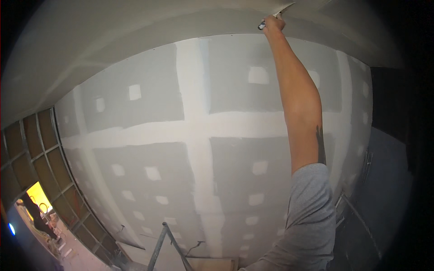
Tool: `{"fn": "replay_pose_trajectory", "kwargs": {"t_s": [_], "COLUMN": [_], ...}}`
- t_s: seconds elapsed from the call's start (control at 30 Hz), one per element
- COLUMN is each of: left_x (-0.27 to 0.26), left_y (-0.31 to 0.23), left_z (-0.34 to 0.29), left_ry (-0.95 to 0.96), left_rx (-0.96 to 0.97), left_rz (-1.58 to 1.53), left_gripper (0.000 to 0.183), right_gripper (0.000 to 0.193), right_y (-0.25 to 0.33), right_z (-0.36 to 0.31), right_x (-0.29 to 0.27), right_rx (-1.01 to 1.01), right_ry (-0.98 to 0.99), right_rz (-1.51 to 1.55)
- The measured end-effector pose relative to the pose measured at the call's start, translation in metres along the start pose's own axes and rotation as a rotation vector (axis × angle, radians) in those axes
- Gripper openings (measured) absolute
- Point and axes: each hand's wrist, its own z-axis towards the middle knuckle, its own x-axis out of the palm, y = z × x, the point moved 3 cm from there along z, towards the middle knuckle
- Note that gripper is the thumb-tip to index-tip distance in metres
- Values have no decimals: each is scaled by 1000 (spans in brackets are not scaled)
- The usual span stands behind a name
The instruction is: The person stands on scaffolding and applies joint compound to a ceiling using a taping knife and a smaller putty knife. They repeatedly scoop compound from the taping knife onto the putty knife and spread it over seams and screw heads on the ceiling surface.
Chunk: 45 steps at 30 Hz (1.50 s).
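Observation:
My right arm stretches up from the lower right to the ceiling point(149, 31). My right hand point(274, 23) is closed round the handle of a drywall taping knife point(285, 8). The blade points up and to the right, at the ceiling surface; whether its whole edge touches is too small to tell. Behind the arm stands a grey drywall wall point(140, 110), with wide white bands of joint compound point(193, 90) over its seams and several white patches in rows. My left hand is out of the picture.
Below, the green-grey top of a folding ladder or trestle point(166, 228) rises before the wall. On the left runs a metal stud frame point(43, 147), with a bright yellow opening point(39, 197) beyond it. Cables point(195, 246) stick out low on the wall. Boards point(210, 263) lean at its foot.

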Motion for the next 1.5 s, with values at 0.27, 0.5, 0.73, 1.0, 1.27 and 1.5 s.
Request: {"fn": "replay_pose_trajectory", "kwargs": {"t_s": [0.27,0.5,0.73,1.0,1.27,1.5], "left_x": [-25,-48,-53,97,107,121], "left_y": [10,28,-4,-167,-184,-228], "left_z": [-11,-11,67,133,100,84], "left_ry": [-47,-59,119,435,635,153], "left_rx": [-6,-50,-69,-137,-39,548], "left_rz": [-52,-118,-673,-891,-666,-242], "left_gripper": [52,51,48,41,54,42], "right_gripper": [54,55,43,56,56,41], "right_y": [-66,-93,-80,67,49,131], "right_z": [-109,-193,-443,-746,-701,-736], "right_x": [117,196,156,-116,-241,-309], "right_rx": [-243,-207,205,217,53,1785], "right_ry": [-22,45,756,1745,1604,430], "right_rz": [-296,-113,-304,-275,-813,14]}}
